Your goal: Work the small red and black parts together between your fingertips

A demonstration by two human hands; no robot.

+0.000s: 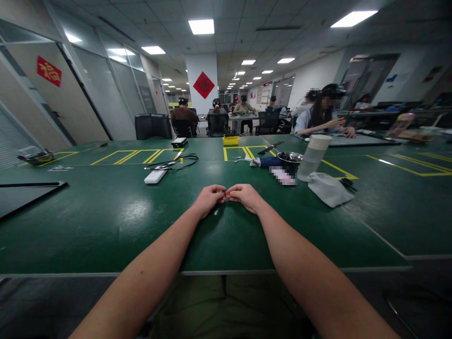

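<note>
Both my hands meet just above the green table (169,235), with fingertips almost touching. A small dark piece (223,192) is pinched between the thumb and fingers of my left hand (209,198). In my right hand (247,196) the fingers are closed on a small orange-red piece (228,193), its end meeting the dark one. Both pieces are mostly covered by fingers and too small to name. Whether they are joined I cannot tell.
Ahead on the left lies a white power bank (155,176) with a black cable (187,160). To the right are a metal bowl (290,158), a frosted bottle (313,157), a grey pouch (328,189) and a yellow box (230,141). A co-worker (323,115) sits beyond the bottle.
</note>
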